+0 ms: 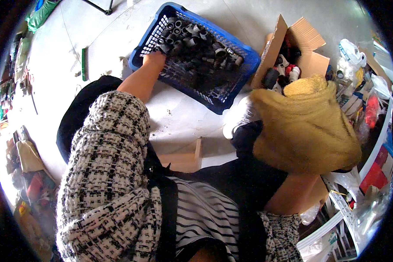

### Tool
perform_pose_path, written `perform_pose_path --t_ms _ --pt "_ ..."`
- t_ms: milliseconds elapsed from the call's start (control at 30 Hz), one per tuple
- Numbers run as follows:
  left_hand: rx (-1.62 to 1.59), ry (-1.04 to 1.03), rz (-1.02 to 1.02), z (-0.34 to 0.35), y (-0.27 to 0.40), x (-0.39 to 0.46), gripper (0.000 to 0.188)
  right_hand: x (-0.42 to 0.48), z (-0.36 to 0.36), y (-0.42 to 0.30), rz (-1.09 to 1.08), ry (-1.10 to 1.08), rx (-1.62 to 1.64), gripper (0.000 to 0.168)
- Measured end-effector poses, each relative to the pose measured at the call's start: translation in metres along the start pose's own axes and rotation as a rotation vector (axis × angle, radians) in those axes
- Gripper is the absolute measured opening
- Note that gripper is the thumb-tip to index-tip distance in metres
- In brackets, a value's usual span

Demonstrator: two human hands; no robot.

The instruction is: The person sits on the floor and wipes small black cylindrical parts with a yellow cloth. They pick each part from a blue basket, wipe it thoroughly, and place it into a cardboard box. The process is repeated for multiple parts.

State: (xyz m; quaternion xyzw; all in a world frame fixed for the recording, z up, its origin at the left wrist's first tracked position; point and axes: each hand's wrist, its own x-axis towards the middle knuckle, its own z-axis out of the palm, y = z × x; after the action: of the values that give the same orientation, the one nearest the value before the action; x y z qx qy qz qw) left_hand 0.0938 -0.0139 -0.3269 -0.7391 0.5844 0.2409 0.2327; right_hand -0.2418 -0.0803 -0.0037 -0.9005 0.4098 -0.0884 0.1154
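Observation:
My left hand (pixel 155 59) reaches over the near left side of a blue plastic basket (pixel 213 21), its fingertips low among dark fittings, so its grip is hidden. The basket holds many short black and grey pipe fittings (pixel 220 52), mostly heaped in its upper part. A mustard-yellow cloth (pixel 304 131) lies in a large bundle at my right, over my knee and forearm. My right forearm runs beneath it, and my right hand is hidden there. Just beyond the cloth stands an open cardboard box (pixel 316 64) with black, white and red parts inside.
A white shoe (pixel 240 118) rests beside the basket's near right corner. Plastic bags and mixed items (pixel 353 95) crowd the right, near a white rack (pixel 347 199). A green strip (pixel 84 64) is on the floor to the left. More clutter lines the far left.

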Motion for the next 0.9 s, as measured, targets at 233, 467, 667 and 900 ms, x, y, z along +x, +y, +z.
perform_pose_path --t_ms 233,467,667,900 --pt "0.159 -0.085 -0.025 0.006 -0.01 0.018 0.022 0.02 0.022 -0.025 -0.276 -0.104 -0.597 0.038" --pt "-0.308 0.15 -0.254 -0.035 -0.012 -0.023 0.022 0.02 0.013 -0.026 -0.336 -0.006 -0.864 0.031" --pt "-1.213 0.289 -0.061 -0.116 -0.01 -0.085 0.032 0.029 0.014 -0.019 -0.304 0.206 -0.925 0.026" --pt "-1.521 0.533 0.36 -0.211 0.043 -0.268 0.032 0.017 0.025 -0.081 -0.051 0.03 -0.115 0.051"
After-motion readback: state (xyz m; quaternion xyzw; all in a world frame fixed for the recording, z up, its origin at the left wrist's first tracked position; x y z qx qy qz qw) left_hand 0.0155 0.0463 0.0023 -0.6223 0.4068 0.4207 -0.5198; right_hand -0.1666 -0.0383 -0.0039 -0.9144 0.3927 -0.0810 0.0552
